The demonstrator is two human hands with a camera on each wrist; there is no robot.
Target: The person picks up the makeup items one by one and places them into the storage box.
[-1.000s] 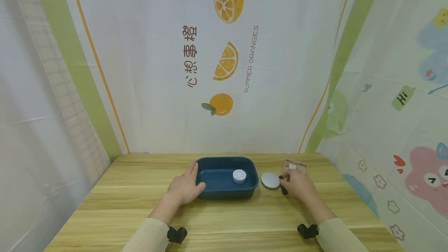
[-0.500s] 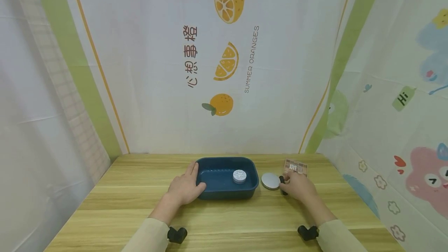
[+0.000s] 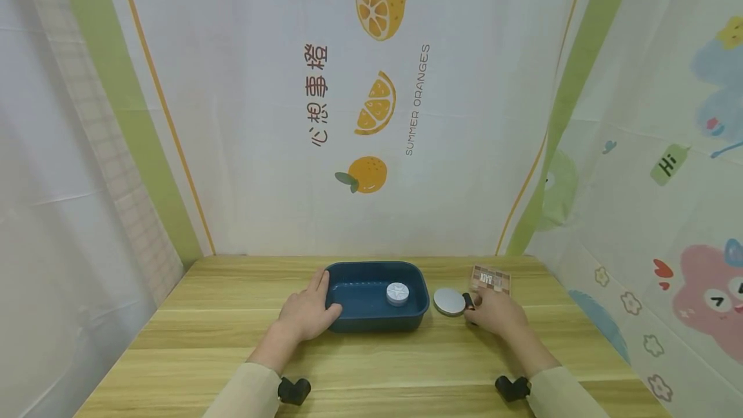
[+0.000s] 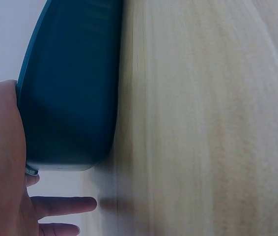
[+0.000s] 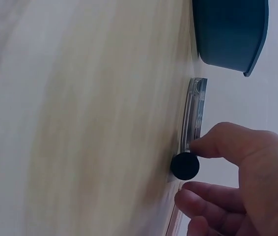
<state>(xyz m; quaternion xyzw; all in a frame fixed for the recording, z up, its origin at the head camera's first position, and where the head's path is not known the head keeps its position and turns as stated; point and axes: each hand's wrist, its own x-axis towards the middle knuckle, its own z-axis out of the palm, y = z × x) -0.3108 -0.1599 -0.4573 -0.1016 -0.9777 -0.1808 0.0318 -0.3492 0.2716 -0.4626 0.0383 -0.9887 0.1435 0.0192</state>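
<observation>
My left hand (image 3: 306, 309) rests at the left end of a dark blue rectangular bin (image 3: 371, 324). Its thumb lies at the near rim, and its fingers reach straight down outside the end wall in the left wrist view. Inside the bin sits a small round white piece with an embossed top (image 3: 397, 293). My right hand (image 3: 498, 311) pinches a black cylindrical tube (image 5: 185, 166) low over the table between thumb and forefinger; only its round end shows in the right wrist view. Just left of the tube lies a flat round silver-topped case (image 3: 449, 301) with clear sides.
Behind the right hand lies a flat brown checkered palette (image 3: 492, 276) with white lettering, partly covered by the fingers. All stands on a wood-grain table (image 3: 371, 366). A printed curtain (image 3: 261, 199) hangs along the table's back edge, with another to the right.
My right hand and the black tube have shifted slightly, and the fingers now cover more of the tube. The left hand, the bin and the round case stay in place.
</observation>
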